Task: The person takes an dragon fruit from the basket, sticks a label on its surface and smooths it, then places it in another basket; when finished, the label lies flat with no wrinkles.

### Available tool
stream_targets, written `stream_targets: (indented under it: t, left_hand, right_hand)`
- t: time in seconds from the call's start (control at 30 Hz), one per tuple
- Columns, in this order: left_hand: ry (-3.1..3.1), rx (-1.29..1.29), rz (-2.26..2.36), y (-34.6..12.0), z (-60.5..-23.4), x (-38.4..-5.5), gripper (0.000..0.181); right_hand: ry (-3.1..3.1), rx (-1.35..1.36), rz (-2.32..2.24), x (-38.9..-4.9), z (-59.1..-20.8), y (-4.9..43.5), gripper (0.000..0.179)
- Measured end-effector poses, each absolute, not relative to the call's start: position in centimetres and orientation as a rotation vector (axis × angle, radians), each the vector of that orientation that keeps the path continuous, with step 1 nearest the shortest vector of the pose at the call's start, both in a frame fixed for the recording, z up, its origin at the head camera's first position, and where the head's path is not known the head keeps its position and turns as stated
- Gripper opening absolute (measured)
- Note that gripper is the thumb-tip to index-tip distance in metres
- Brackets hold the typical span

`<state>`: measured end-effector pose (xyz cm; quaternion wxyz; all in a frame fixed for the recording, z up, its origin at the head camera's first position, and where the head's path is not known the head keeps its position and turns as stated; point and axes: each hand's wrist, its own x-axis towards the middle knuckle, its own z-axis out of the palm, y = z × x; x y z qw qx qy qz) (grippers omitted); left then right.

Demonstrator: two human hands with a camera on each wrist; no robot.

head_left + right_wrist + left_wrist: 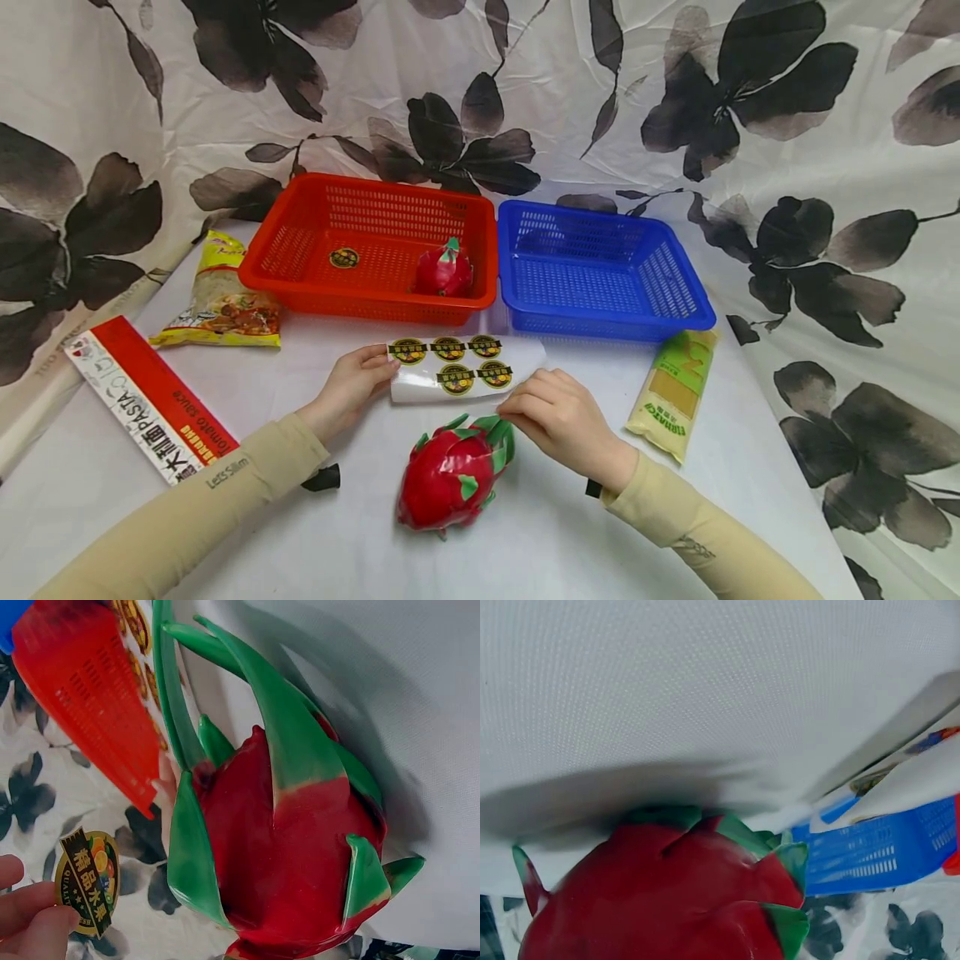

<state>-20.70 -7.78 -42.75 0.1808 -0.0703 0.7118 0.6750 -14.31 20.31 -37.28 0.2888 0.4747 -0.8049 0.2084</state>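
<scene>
forearms in beige sleeves reach in from both lower corners; dragon fruit lies on the white tabletop between them, glossy red body, curling green scales, leafy end just beside the right hand; that hand is back-up, thumb and fingertips pinching a round black-and-gold sticker; left hand grips the left edge of a smooth, shiny white sheet with five more stickers on it; flat red-and-white box to the left, glossy yellow-green packet to the right; farther back, crinkled yellow bag, then perforated plastic baskets, red and blue, side by side; second dragon fruit sits in the red one; creased floral cloth behind
</scene>
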Motion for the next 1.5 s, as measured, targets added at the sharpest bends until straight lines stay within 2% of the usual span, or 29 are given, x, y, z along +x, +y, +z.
stream_targets:
  t: [0.27, 0.5, 0.73, 0.97, 1.27, 1.5]
  left_hand:
    - [2.130, -0.154, 1.786, -7.6, -42.6, -20.5, 0.064]
    - [2.369, -0.001, 1.584, -6.7, -41.8, -19.4, 0.057]
    - [2.234, 0.148, 1.534, -5.1, -41.4, -17.5, 0.052]
    - [2.117, 0.149, 1.321, -3.6, -41.5, -15.9, 0.060]
    - [2.047, 0.135, 1.291, -3.4, -41.6, -15.1, 0.049]
    - [1.982, 0.133, 1.295, -3.6, -41.5, -14.9, 0.050]
  right_hand:
    - [-2.166, 1.246, 0.580, -14.2, -37.6, 20.8, 0.006]
    - [-2.168, 1.236, 0.587, -14.1, -37.8, 21.1, 0.008]
    - [-2.176, 1.221, 0.596, -14.0, -37.8, 21.4, 0.006]
    - [-2.181, 1.204, 0.606, -13.8, -37.8, 21.7, 0.008]
    - [-2.176, 1.198, 0.624, -13.6, -37.8, 22.1, 0.011]
    - [-2.180, 1.192, 0.624, -13.6, -37.8, 22.2, 0.008]
